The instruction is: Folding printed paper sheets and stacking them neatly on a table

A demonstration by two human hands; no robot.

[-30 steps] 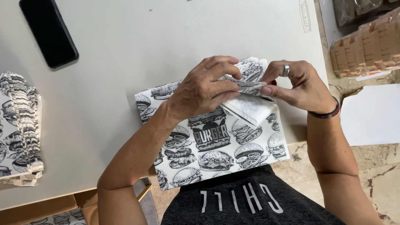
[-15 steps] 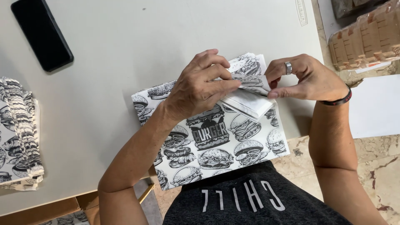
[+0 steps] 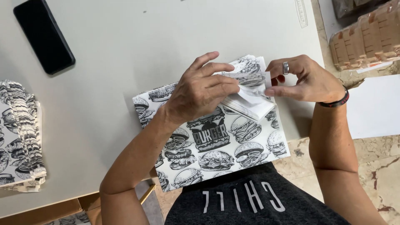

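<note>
A flat paper bag [image 3: 216,146] printed with black and white burger drawings lies on the white table's near edge, partly overhanging it. My left hand [image 3: 200,89] presses down on the bag's upper part, fingers curled over a folded flap. My right hand [image 3: 306,79], with a ring and a dark wristband, pinches the white inner fold [image 3: 250,104] at the bag's top right corner. Both hands grip the same folded end.
A black phone [image 3: 43,35] lies at the table's [image 3: 125,50] far left. A stack of the same printed bags [image 3: 18,137] sits at the left edge. Brown cardboard pieces [image 3: 366,37] and a white sheet [image 3: 375,106] lie to the right, over a marble floor.
The bag's top fold has been worked further open, with more white inner paper showing. My right hand has shifted slightly outward while the left keeps pressing.
</note>
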